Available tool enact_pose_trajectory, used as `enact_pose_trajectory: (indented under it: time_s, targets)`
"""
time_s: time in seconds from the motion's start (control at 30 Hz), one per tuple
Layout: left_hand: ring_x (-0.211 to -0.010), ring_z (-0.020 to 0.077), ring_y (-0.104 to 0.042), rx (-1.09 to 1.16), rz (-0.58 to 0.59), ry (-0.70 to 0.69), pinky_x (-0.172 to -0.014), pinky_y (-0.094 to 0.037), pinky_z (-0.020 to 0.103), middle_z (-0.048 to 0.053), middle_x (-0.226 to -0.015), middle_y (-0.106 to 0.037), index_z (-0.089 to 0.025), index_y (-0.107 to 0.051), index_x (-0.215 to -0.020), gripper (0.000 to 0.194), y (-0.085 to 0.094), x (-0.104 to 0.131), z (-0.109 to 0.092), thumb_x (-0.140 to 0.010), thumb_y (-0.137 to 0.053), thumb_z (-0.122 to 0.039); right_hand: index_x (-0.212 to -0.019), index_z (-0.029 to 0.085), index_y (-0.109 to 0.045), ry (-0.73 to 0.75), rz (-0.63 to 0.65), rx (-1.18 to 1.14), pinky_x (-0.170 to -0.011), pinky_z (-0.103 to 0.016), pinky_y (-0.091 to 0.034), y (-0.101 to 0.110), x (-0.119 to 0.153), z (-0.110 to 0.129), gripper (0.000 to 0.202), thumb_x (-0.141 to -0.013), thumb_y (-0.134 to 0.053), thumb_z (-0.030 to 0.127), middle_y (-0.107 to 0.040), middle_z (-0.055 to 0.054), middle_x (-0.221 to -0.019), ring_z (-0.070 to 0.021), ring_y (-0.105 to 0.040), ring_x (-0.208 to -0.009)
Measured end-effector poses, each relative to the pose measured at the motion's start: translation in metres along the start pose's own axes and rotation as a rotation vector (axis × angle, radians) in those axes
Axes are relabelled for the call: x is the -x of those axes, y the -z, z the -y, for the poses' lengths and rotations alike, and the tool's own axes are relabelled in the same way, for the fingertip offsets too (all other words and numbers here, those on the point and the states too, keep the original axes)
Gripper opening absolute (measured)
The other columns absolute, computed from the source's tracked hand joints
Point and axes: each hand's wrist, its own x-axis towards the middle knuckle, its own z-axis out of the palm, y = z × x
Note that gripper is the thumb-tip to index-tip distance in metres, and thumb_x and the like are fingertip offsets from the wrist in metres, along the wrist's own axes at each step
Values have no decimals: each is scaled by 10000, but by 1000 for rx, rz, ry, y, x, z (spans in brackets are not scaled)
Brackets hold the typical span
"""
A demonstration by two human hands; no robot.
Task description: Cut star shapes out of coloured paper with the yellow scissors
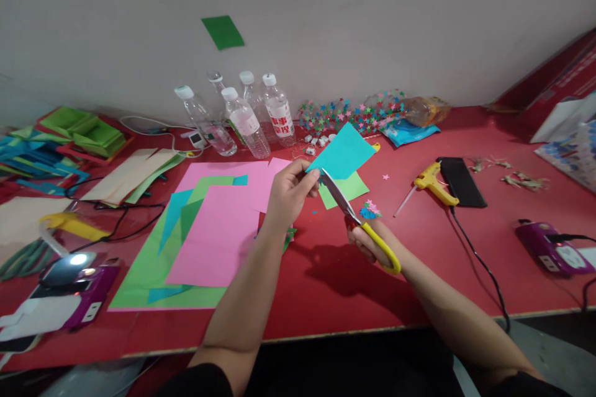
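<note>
Teal sheet (347, 150) above red tabletop (326, 313), corner pinched in left hand (294, 191) | right hand (367, 243) wrapped round yellow-handled scissors (341, 197), blades at same corner | probably light, bendy, easy to crease; best taken by edge, clear of blades | flat, matte, angular; metal blades smooth, rigid; small star pieces (371, 209) nearby

The bare left forearm (254, 285) and bare right forearm (454, 301) slanted inward. The bare left hand (293, 189) pinched, thumb against curled fingers — the bare right hand (370, 240) sat lower, well apart from it, its visible fingers curled closed.
</note>
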Motion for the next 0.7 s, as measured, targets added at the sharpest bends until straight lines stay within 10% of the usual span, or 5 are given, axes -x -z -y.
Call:
enact_pose_trajectory:
  time_s: [0.7]
  targets:
    - [-498, 70, -497, -65, 88, 7, -509, -408, 191, -44, -559, -535, -179, -555, -673, 199, 4, -1, 2, -835, -600, -285, -657, 213, -422, -5, -28, 27, -388, -227, -253, 0, -1, -8, 542, -853, -387, 717, -363, 60, -461, -84, -335, -396]
